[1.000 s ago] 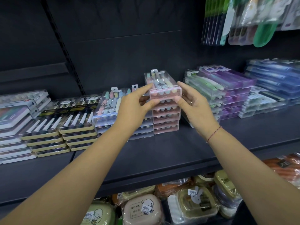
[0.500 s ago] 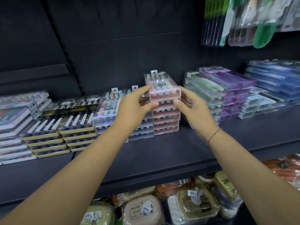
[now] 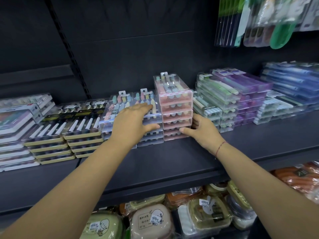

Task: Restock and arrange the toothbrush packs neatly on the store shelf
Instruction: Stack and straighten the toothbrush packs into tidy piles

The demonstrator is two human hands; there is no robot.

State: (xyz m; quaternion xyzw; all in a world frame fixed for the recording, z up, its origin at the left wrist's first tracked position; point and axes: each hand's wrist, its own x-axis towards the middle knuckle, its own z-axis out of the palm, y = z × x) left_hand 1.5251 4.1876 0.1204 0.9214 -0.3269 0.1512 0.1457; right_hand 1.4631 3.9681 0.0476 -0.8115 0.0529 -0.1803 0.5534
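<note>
On the lower level, nearest the camera, boxed soap dishes [image 3: 151, 219] in green, beige and clear plastic are seen, with orange packets [image 3: 296, 176] to their right. Above them both forearms are stretched over the dark shelf [image 3: 155, 169], and a red string bracelet [image 3: 221, 150] is worn on the right wrist.

The left hand [image 3: 133, 121] is laid flat, fingers straight and slightly apart, on top of the clear packs [image 3: 119, 107] of pastel toothbrushes. Its thumb is set against the front of that pile, and a ring [image 3: 127, 108] is worn on one finger. The right hand [image 3: 202, 131] is placed at the lower right corner of the pink stack [image 3: 174, 109]. The thumb is stretched along the front of the lowest packs and the fingers are pressed against the stack's right side; nothing is clasped.

The pink stack of toothbrush packs is stood mid-shelf, touching the clear packs on its left and rising above them. Further left, black and gold packs [image 3: 57, 133] are piled in rows. To the right, green packs [image 3: 215, 95], purple packs [image 3: 248, 87] and blue packs [image 3: 290, 78] are stacked in turn. At the far upper right, hanging packs [image 3: 259, 19] are seen against the dark back panel [image 3: 138, 49].
</note>
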